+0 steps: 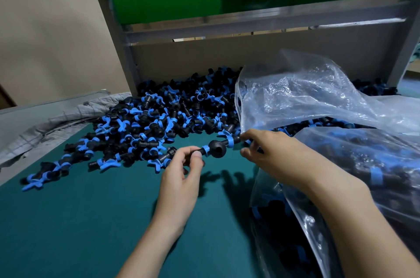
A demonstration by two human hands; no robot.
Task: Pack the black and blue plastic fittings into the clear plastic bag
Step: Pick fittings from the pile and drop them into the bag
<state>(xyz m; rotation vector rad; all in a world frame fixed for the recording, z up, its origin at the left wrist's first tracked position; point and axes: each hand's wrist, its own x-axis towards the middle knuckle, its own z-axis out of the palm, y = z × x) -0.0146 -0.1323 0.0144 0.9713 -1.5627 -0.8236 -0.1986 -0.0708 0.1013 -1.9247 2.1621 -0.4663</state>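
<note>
Left hand (181, 168) pinching, between thumb and forefinger, 1 end of a fitting (217, 148): a black stem with a round hollow hub and 2 blue winged collars, held level just above the green mat (79, 221). Right hand (272, 152), fingers loosely curled, at the fitting's far end and the rim of the clear plastic bag (306, 96); whether it grasps either, possibly the rim, cannot be told. Bag at right, its lower part holding fittings. Loose pile (159, 118) of like fittings behind, against a grey frame (122, 50)
</note>
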